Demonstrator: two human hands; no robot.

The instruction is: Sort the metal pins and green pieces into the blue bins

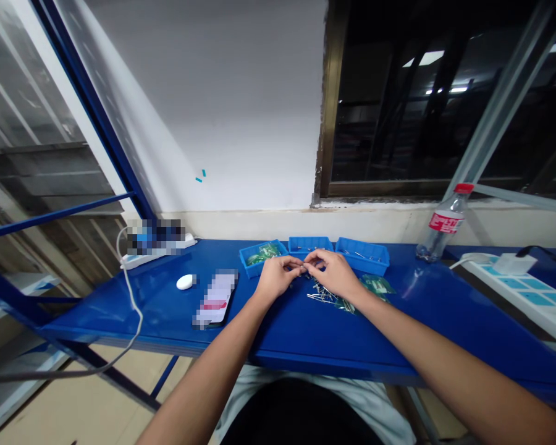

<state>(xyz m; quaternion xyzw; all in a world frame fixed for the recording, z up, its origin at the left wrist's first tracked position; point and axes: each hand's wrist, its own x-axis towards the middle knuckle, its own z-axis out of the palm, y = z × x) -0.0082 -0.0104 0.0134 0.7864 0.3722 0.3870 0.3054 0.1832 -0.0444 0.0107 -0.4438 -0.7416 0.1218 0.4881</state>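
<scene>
My left hand [278,275] and my right hand [331,271] meet fingertip to fingertip over the blue table, both pinched closed. Whatever sits between the fingertips is too small to make out. Just below my right hand lies a loose pile of thin metal pins [322,295]. Green plastic bags [377,285] lie to the right of that hand, partly behind its wrist. Behind my left hand stands a blue bin [254,266] with green packets [267,251] in it. Two more blue bins, a middle one [310,243] and a right one [373,262], hold small metal pieces.
A phone [217,296] and a white oval case [185,282] lie on the table [278,346] at left. Power strips stand at the back left [160,250] and far right [532,290], with cables. A red-capped bottle [445,225] stands at the back right.
</scene>
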